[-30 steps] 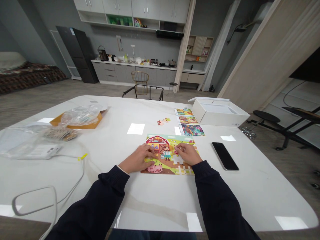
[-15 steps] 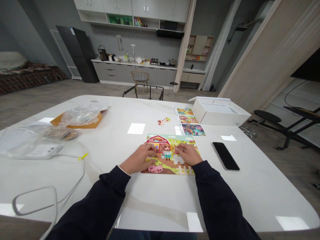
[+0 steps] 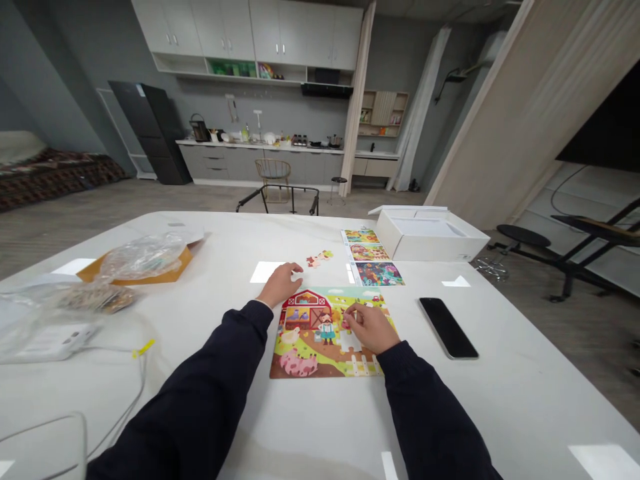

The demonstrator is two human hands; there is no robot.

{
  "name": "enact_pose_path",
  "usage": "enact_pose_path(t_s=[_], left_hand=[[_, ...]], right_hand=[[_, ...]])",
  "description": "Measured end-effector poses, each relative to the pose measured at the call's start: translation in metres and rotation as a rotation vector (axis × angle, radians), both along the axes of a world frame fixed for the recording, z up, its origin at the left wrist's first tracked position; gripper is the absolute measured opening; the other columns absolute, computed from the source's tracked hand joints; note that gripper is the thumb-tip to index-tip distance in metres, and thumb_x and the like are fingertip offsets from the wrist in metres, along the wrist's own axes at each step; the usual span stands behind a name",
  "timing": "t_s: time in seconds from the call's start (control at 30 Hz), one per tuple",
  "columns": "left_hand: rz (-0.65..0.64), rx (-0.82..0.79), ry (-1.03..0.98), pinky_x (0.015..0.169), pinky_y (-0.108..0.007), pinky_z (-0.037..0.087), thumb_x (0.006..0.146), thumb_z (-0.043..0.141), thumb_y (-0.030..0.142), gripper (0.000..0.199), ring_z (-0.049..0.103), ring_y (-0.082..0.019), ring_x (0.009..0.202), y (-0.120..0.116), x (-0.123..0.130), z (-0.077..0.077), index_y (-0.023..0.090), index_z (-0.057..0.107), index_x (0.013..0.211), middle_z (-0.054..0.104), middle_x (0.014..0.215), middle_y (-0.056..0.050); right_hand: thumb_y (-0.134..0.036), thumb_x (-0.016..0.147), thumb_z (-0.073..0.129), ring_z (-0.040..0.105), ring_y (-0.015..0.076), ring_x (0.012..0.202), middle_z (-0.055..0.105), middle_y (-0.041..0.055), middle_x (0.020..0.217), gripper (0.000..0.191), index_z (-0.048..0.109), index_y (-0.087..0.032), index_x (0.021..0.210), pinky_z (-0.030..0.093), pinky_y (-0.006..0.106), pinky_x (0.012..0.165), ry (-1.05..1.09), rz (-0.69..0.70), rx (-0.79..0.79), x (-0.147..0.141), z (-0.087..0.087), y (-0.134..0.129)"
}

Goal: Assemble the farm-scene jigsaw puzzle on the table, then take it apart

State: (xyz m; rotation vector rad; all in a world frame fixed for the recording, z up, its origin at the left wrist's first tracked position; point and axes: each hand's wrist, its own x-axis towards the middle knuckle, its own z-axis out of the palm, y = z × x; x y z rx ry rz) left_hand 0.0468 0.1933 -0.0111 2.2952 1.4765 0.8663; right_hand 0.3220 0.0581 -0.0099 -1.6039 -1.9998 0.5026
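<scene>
A farm jigsaw puzzle (image 3: 300, 347) lies flat in front of me, with a red barn, a farmer, a hen and a pink pig. A pale gap (image 3: 351, 342) shows to the right of the farmer. At the upper edge of that gap, my right hand (image 3: 373, 327) has its thumb and fingers pinched on a puzzle piece (image 3: 345, 323) with some pink on it; the hand covers most of this piece. My left hand (image 3: 283, 283) is over the puzzle's upper left corner, fingers curved and apart, holding nothing. Beyond it lie a few loose puzzle pieces (image 3: 319, 259).
Picture cards (image 3: 379, 273) lie beside an open white box (image 3: 425, 233) at the back right. A black phone (image 3: 449, 327) is to my right. On the left are plastic bags (image 3: 145, 257) on an orange-brown tray (image 3: 183, 267), a white device (image 3: 50, 341) and its cable (image 3: 131, 400).
My left hand has left the puzzle's left side and moved up and away, toward the loose pieces. The right hand stays at the same spot on the puzzle. The view has tilted up slightly.
</scene>
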Motion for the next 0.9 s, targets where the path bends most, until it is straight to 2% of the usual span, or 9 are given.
enact_pose_path(t_s=[0.1, 0.2, 0.33, 0.43, 0.57, 0.7, 0.77, 0.8, 0.9], left_hand=[[0.059, -0.007, 0.005, 0.104, -0.047, 0.047, 0.082, 0.066, 0.022, 0.033, 0.060, -0.029, 0.113, 0.035, 0.026, -0.010, 0.017, 0.063, 0.115, 0.067, 0.119, -0.012], [0.095, -0.044, 0.021, 0.105, -0.045, 0.046, 0.079, 0.070, 0.024, 0.030, 0.058, -0.031, 0.115, 0.058, 0.045, -0.017, 0.018, 0.064, 0.109, 0.069, 0.114, -0.011], [0.139, -0.088, 0.050, 0.096, -0.040, 0.049, 0.079, 0.074, 0.032, 0.019, 0.057, -0.031, 0.115, 0.068, 0.048, -0.017, 0.022, 0.066, 0.092, 0.069, 0.108, -0.009], [0.169, -0.088, 0.068, 0.089, -0.038, 0.049, 0.077, 0.074, 0.033, 0.020, 0.058, -0.030, 0.108, 0.063, 0.046, -0.009, 0.022, 0.063, 0.090, 0.068, 0.104, -0.009], [0.117, -0.035, 0.069, 0.087, -0.039, 0.048, 0.076, 0.074, 0.030, 0.023, 0.059, -0.029, 0.102, 0.034, 0.057, 0.014, 0.021, 0.061, 0.093, 0.066, 0.098, -0.009], [-0.137, 0.023, 0.055, 0.091, -0.035, 0.048, 0.075, 0.075, 0.030, 0.025, 0.061, -0.023, 0.098, -0.029, 0.088, 0.033, 0.025, 0.061, 0.094, 0.067, 0.099, -0.001], [-0.396, 0.074, 0.049, 0.091, -0.035, 0.047, 0.077, 0.074, 0.028, 0.025, 0.061, -0.023, 0.100, -0.064, 0.104, 0.035, 0.026, 0.061, 0.099, 0.067, 0.100, -0.002], [-0.464, 0.076, 0.071, 0.089, -0.035, 0.048, 0.075, 0.075, 0.027, 0.025, 0.060, -0.024, 0.099, -0.080, 0.111, 0.033, 0.025, 0.061, 0.097, 0.067, 0.098, -0.002], [-0.449, 0.042, 0.128, 0.082, -0.036, 0.048, 0.075, 0.075, 0.027, 0.026, 0.060, -0.026, 0.095, -0.109, 0.124, 0.025, 0.024, 0.061, 0.098, 0.066, 0.094, -0.003]], right_hand=[[-0.030, 0.094, 0.059, 0.055, 0.0159, 0.056, 0.060, -0.0020, 0.056, 0.017, 0.073, -0.020, 0.089, 0.029, 0.026, 0.058, -0.012, 0.000, -0.029, -0.001, 0.001, -0.001], [-0.030, 0.094, 0.059, 0.057, 0.0156, 0.057, 0.059, -0.0026, 0.056, 0.017, 0.073, -0.020, 0.092, 0.028, 0.025, 0.058, -0.024, -0.015, -0.042, -0.003, 0.003, -0.003], [-0.035, 0.098, 0.056, 0.057, 0.0167, 0.057, 0.058, -0.0025, 0.055, 0.021, 0.071, -0.021, 0.094, 0.028, 0.025, 0.059, -0.078, -0.095, -0.004, -0.002, 0.003, -0.003], [-0.036, 0.100, 0.050, 0.057, 0.0182, 0.056, 0.056, -0.0024, 0.052, 0.024, 0.068, -0.020, 0.097, 0.028, 0.026, 0.058, -0.110, -0.252, 0.089, 0.000, 0.003, -0.001], [-0.034, 0.100, 0.043, 0.053, 0.0179, 0.050, 0.055, -0.0018, 0.053, 0.027, 0.065, -0.020, 0.094, 0.026, 0.027, 0.057, -0.077, -0.545, 0.242, 0.008, 0.011, -0.002], [-0.032, 0.099, 0.043, 0.053, 0.0186, 0.054, 0.057, -0.0001, 0.056, 0.026, 0.065, -0.020, 0.091, 0.025, 0.027, 0.058, -0.073, -0.712, 0.244, 0.020, 0.022, -0.003], [-0.031, 0.098, 0.046, 0.056, 0.0199, 0.059, 0.061, 0.0024, 0.059, 0.024, 0.066, -0.020, 0.091, 0.026, 0.028, 0.058, -0.102, -0.744, 0.148, 0.024, 0.024, -0.002], [-0.030, 0.097, 0.047, 0.058, 0.0207, 0.063, 0.063, 0.0039, 0.062, 0.023, 0.066, -0.020, 0.090, 0.026, 0.028, 0.059, -0.119, -0.746, 0.096, 0.026, 0.025, -0.001], [-0.029, 0.100, 0.044, 0.063, 0.0227, 0.073, 0.071, 0.0088, 0.075, 0.027, 0.067, -0.020, 0.089, 0.030, 0.028, 0.062, -0.152, -0.733, -0.010, 0.028, 0.023, 0.001]])
